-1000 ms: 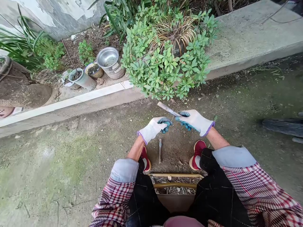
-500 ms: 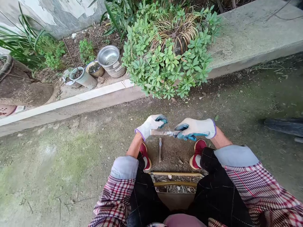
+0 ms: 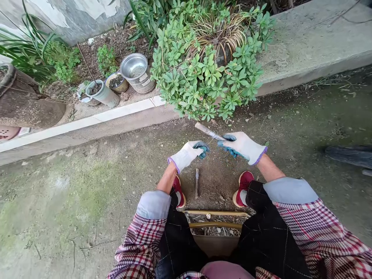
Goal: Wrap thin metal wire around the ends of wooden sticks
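Note:
In my right hand, gloved in white with blue-green palm and fingers, is a short wooden stick with silvery wire wound round it. The stick tilts, its bare end pointing up and to the left. My left hand, in a matching glove, is closed in a pinch just left of the right hand, below the stick. A faint thin strand runs from the winding to its fingertips. On the ground between my red shoes lies a second short stick, also wrapped near its upper end.
A leafy bush overhangs the pale-edged raised bed ahead. A metal pot, a small bucket and a big clay pot stand on it. A dark tyre-like object is at right. Yellowish bars lie beneath me.
The stick in my right hand has swung from level to tilted, its free end rising away from me. My right hand has moved slightly up; the left has barely shifted right.

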A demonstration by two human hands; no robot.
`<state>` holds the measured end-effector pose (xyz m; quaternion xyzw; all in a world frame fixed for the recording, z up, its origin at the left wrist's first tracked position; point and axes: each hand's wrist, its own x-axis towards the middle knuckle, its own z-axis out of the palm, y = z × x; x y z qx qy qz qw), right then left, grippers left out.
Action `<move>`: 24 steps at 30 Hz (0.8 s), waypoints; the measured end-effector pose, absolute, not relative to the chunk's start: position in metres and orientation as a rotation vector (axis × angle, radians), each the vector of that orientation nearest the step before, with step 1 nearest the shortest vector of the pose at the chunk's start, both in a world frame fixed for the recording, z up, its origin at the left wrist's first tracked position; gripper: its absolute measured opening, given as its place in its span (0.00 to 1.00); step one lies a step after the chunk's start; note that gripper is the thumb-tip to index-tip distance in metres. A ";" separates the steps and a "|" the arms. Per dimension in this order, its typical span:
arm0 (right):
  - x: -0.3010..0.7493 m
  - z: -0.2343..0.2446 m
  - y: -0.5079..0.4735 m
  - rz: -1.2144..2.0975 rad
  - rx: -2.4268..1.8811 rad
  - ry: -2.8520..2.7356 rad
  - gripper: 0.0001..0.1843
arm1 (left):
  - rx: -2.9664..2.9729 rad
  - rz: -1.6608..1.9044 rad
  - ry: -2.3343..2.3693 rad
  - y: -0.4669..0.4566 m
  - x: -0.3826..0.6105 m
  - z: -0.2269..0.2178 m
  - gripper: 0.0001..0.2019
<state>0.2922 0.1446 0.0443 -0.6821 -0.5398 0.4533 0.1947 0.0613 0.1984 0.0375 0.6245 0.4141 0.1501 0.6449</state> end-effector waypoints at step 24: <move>0.278 0.040 0.140 1.209 -2.146 -2.324 0.13 | 1.613 0.215 1.011 0.201 0.058 0.029 0.06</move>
